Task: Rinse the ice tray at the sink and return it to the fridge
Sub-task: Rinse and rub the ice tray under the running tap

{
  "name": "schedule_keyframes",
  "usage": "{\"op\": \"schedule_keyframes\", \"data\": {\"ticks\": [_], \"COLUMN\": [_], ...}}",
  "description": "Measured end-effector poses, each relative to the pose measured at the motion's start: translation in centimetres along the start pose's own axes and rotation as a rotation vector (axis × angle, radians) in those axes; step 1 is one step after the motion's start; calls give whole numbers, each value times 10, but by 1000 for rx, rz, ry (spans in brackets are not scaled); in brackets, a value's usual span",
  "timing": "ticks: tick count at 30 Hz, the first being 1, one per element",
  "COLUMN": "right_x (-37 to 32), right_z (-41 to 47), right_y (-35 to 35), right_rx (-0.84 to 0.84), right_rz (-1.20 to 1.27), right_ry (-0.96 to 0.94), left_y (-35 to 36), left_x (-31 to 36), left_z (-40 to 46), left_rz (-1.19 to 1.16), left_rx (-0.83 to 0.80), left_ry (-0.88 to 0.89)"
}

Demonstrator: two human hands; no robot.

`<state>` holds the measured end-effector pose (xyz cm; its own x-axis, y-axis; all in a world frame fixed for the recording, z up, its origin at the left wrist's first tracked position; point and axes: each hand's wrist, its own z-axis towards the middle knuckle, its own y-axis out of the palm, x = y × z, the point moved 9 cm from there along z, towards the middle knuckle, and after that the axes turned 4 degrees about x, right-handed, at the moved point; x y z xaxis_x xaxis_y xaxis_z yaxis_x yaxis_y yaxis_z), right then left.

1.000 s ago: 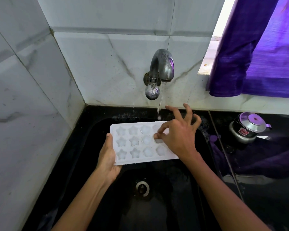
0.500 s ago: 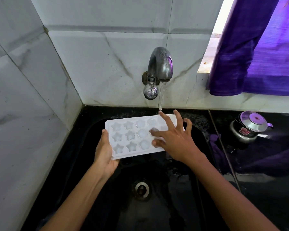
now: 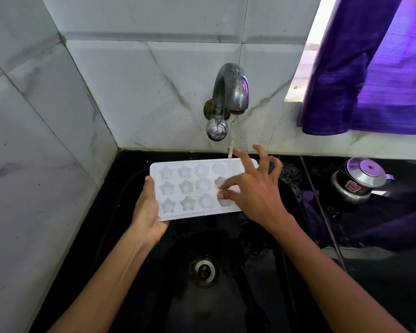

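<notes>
Two hands on white ice tray [image 3: 178, 191] w/ star molds: left hand [image 3: 147, 212] grips edge, right hand [image 3: 255, 193] spread.

Pale grey marble-veined wall tiles [image 3: 135, 75] meet in a corner up and to the left of the left hand [image 3: 147, 212], with dark grout lines between them. Beyond and to the right of the right hand [image 3: 257, 195], a bright window opening [image 3: 308, 56] lets in daylight, half covered by a hanging purple fabric curtain [image 3: 380, 75]. A glossy black stone counter [image 3: 394, 272] stretches to the right of that hand.
</notes>
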<state>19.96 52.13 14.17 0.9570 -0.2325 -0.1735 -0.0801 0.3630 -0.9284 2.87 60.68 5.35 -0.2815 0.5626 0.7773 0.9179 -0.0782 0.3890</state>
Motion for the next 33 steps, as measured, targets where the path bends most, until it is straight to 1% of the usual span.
{"op": "schedule_keyframes", "data": {"ticks": [2, 5, 7, 9, 10, 14, 15, 16, 19, 20, 22, 24, 27, 29, 33], "right_x": [1, -1, -3, 0, 3, 3, 3, 5, 18, 22, 22, 19, 11, 8, 3], "right_z": [0, -7, -10, -6, -5, -9, -9, -8, -7, -8, -12, -18, -24, -23, -14], "right_y": [2, 13, 13, 4, 3, 20, 20, 16, -9, -13, -11, 0, 17, 26, 19], "right_rx": [-83, -203, -187, -105, -97, -240, -223, -170, 67, 117, 110, 24, -51, -72, 67], "right_rz": [-36, -105, -84, -40, -35, -79, -83, -66, 73, 113, 160, 173, 29, -26, -37], "right_ry": [26, -8, -42, -25, -5, -19, -23, -10, 110, 136, 132, 89, -15, -20, -49], "left_y": [-2, -2, -2, -2, -2, -4, -5, -4, -4, -4, -6, -5, -3, -3, -7], "left_x": [-4, -7, -8, -11, -14, -22, -23, -24, -30, -31, -30, -26, -27, -29, -29], "left_z": [-1, -1, -2, -2, -1, -1, 0, 0, 1, 1, 3, 6, 7, 9, 12], "left_rz": [-9, -28, -36, -42, -45, -94, -105, -115, -156, -179, -227, -265, -285, -282, -271], "left_rx": [-3, -7, -7, -12, -9, 15, 22, 28, 47, 59, 88, 103, 121, 120, 126], "left_ry": [-12, -20, -19, -23, -30, -72, -79, -84, -89, -90, -75, -38, -16, -16, -23]}}
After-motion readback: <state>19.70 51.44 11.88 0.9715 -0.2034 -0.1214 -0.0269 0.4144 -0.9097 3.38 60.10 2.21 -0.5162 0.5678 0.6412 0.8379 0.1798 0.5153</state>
